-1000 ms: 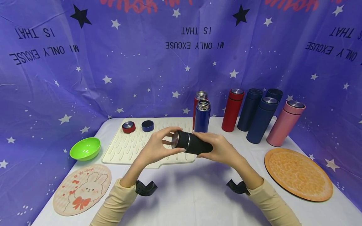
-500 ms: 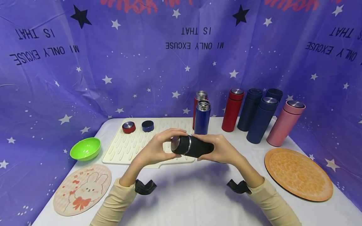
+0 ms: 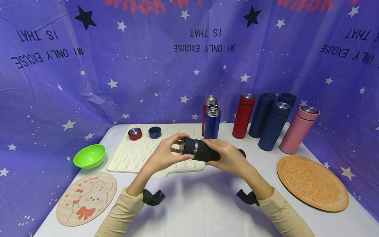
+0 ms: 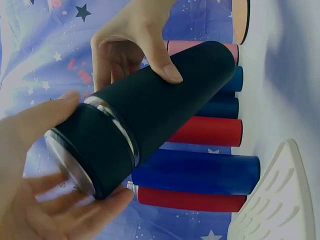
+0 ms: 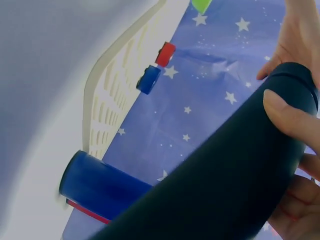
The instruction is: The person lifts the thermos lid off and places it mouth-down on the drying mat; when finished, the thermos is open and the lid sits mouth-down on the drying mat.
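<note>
A black thermos [image 3: 206, 152] lies nearly sideways in the air over the table, its lid end pointing left. My left hand [image 3: 164, 154] grips the black lid [image 4: 92, 142], thumb on one side and fingers curled round the other. The lid's silver top shows in the left wrist view, and a silver ring [image 4: 117, 125] marks where lid and body meet. My right hand [image 3: 229, 154] holds the thermos body, its thumb [image 4: 172, 73] laid along the side. Behind the hands stand an uncapped blue thermos [image 3: 212, 125] and an uncapped red thermos [image 3: 205, 113].
A red lid [image 3: 135, 133] and a blue lid [image 3: 155, 132] sit on the cream drying mat [image 3: 127, 158]. Several capped thermoses, including a pink one [image 3: 299, 130], stand back right. A green bowl [image 3: 89, 156], rabbit placemat [image 3: 86, 199] and orange round mat [image 3: 312, 182] lie at the sides.
The left fingers have shifted their hold round the lid, and the thermos has tilted slightly and turned back level. The right hand has moved a little along the body. The lid stays on.
</note>
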A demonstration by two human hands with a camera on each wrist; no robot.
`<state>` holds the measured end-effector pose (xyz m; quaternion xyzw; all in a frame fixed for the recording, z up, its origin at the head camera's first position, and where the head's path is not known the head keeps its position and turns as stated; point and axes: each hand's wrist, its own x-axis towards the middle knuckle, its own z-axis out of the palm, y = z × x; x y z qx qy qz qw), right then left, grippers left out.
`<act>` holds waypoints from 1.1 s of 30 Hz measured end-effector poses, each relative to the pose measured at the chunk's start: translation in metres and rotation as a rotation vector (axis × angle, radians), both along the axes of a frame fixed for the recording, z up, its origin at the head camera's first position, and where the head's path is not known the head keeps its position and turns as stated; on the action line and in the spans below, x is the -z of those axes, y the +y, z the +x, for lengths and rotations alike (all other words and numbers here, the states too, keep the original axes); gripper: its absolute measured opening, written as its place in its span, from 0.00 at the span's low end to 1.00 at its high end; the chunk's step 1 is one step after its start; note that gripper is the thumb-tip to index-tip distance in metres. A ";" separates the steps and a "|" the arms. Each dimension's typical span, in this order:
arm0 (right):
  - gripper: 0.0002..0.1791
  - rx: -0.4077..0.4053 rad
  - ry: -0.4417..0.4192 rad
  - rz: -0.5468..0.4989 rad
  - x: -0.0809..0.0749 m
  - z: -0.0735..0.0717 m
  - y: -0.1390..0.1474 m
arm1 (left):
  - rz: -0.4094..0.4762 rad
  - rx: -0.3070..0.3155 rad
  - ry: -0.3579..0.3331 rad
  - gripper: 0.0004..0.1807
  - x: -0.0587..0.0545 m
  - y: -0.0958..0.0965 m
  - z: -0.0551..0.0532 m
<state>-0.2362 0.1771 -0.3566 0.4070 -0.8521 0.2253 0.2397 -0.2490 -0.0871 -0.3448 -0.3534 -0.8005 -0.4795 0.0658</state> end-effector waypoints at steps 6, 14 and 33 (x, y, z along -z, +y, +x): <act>0.45 -0.064 -0.156 -0.054 -0.003 -0.004 0.009 | 0.017 0.179 0.202 0.41 -0.001 -0.002 -0.003; 0.45 -0.084 -0.190 -0.063 -0.005 -0.008 0.017 | 0.045 0.203 0.191 0.39 -0.001 -0.002 -0.004; 0.47 -0.014 -0.123 -0.097 -0.001 -0.016 0.019 | 0.111 -0.092 0.018 0.35 -0.034 -0.011 0.018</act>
